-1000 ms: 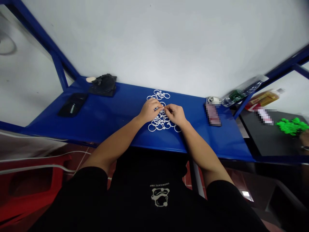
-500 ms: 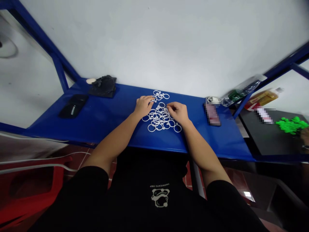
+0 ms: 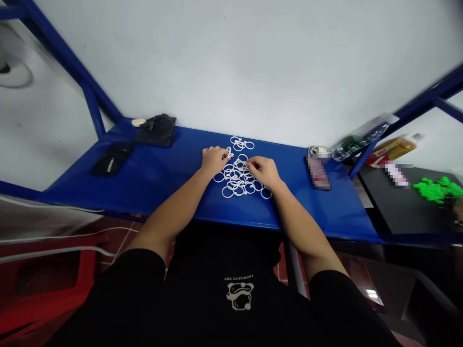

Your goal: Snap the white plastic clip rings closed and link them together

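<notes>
Between the thumb and fingers of my left hand (image 3: pixel 215 160) is a white ring (image 3: pixel 229 151) with a small knob on it, tipped up from the table. My right hand (image 3: pixel 263 169) is closed in a pinch at the upper right edge of a pile of white rings (image 3: pixel 235 183). Whatever its fingertips hold is too small to make out. The piled rings overlap one another on the blue table (image 3: pixel 184 188). Beyond my hands, near the wall, lies a smaller group of white rings (image 3: pixel 238 146).
To the left lie a black pouch (image 3: pixel 112 159) and a crumpled black bag (image 3: pixel 157 131). On the right are a blurred-out phone-like thing (image 3: pixel 318 172), a coiled white cable (image 3: pixel 319 151) and a leaning clear bottle (image 3: pixel 358 141). Green pieces (image 3: pixel 436 189) lie on a dark side table (image 3: pixel 401 207).
My left hand has drawn slightly back from the far group, and the ring in it now stands tipped up. My right hand has shifted a little left, over the pile's edge.
</notes>
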### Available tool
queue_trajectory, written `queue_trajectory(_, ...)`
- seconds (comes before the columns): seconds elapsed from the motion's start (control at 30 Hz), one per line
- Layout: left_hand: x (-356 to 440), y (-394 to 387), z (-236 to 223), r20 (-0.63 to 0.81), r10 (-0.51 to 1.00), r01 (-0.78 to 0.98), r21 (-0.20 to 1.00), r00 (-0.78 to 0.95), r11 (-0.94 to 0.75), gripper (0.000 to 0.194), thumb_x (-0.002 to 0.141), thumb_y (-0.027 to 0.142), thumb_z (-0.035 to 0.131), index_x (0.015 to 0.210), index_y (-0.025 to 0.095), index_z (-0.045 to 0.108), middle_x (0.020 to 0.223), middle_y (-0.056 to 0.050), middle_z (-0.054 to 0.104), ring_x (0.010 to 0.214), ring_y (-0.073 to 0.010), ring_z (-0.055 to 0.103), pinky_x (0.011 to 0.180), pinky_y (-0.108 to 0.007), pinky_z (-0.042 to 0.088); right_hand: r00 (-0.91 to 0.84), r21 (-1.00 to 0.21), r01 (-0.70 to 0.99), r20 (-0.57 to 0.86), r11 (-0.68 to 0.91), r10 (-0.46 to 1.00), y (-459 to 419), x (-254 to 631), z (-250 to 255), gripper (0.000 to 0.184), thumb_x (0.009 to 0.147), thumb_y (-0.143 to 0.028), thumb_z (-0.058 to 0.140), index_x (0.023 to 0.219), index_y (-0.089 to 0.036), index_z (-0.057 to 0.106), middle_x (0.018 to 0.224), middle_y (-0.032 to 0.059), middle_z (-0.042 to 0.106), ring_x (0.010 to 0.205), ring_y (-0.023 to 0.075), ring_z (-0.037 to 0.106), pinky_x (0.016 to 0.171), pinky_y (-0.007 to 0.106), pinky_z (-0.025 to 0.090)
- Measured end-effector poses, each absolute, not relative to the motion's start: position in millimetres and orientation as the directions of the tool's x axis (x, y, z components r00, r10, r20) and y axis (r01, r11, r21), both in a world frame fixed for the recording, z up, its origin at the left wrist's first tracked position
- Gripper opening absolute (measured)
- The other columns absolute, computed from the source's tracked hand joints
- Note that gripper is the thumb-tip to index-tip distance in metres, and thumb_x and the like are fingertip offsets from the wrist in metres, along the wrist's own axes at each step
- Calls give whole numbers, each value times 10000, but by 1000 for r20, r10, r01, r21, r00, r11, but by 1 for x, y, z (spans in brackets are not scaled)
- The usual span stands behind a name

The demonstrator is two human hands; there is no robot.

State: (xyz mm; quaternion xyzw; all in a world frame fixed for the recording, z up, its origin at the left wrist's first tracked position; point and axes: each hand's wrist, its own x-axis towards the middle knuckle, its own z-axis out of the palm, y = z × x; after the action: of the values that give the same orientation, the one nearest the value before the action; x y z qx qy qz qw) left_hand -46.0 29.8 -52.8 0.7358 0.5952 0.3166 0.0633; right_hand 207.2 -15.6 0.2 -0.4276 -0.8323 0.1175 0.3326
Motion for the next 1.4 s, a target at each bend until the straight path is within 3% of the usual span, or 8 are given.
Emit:
queue_trajectory(0.1, -45, 29, -49, 389, 914, 812, 495, 112, -310, 135, 957, 320, 784, 865, 228, 746, 960, -95, 722, 965, -317, 646, 970, -529, 481, -414, -483, 633, 449, 605, 792, -17, 207, 1, 213, 1018, -330, 630, 1009, -211, 807, 881, 58, 806, 747, 201, 704, 728, 330, 520)
queue_trajectory(0.3, -36, 12, -37, 553, 817, 684, 533, 164, -498, 73, 972, 275, 763, 937, 223, 727, 1109, -87, 723, 958, -238, 675, 902, -415, 567, -386, -517, 616, 459, 594, 800, -18, 207, 0, 251, 1021, -335, 643, 1184, -210, 786, 870, 39, 788, 716, 185, 695, 727, 319, 528)
queue_trajectory(0.43, -24, -7, -26, 623, 719, 614, 447, 308, -651, 56, 993, 263, 731, 964, 215, 729, 1122, -84, 724, 1015, -233, 697, 912, -399, 590, -378, -538, 581, 486, 611, 788, -17, 207, -3, 337, 1032, -369, 654, 1320, -211, 729, 926, 41, 789, 723, 178, 692, 731, 318, 542)
queue_trajectory(0.57, -17, -15, -21, 638, 645, 559, 377, 421, -738, 92, 1015, 269, 693, 952, 213, 730, 1067, -79, 735, 956, -223, 704, 860, -387, 587, -414, -487, 587, 507, 647, 756, -16, 207, -6, 255, 1050, -341, 629, 1223, -217, 769, 963, 64, 794, 792, 187, 706, 769, 316, 550)
queue_trajectory(0.67, -16, -15, -21, 631, 624, 533, 365, 461, -763, 100, 1023, 269, 680, 957, 208, 725, 1034, -73, 742, 923, -211, 705, 822, -364, 573, -440, -455, 574, 530, 681, 725, -14, 208, -7, 224, 1049, -316, 613, 1153, -218, 786, 932, 65, 788, 795, 190, 702, 760, 311, 548)
queue_trajectory(0.93, -20, -10, -26, 651, 619, 547, 352, 440, -759, 142, 1014, 285, 696, 903, 197, 695, 932, -59, 737, 798, -191, 678, 760, -351, 530, -464, -446, 498, 588, 744, 663, -16, 209, -7, 236, 1046, -352, 622, 1207, -241, 754, 940, 41, 774, 691, 160, 650, 697, 313, 545)
queue_trajectory(1.13, -20, -11, -24, 623, 636, 538, 376, 456, -754, 107, 1020, 237, 662, 941, 195, 721, 958, -70, 755, 849, -208, 701, 787, -361, 546, -500, -431, 497, 567, 753, 655, -18, 208, -5, 270, 1052, -411, 667, 1230, -229, 756, 966, 41, 770, 667, 145, 636, 682, 307, 524)
queue_trajectory(1.4, -20, -14, -23, 659, 614, 476, 410, 435, -778, 152, 1033, 277, 661, 1094, 192, 772, 1063, -85, 781, 818, -183, 712, 785, -356, 589, -475, -420, 511, 590, 750, 653, -18, 206, -2, 252, 1122, -369, 571, 1207, -247, 774, 1042, 77, 789, 950, 219, 725, 847, 360, 582)
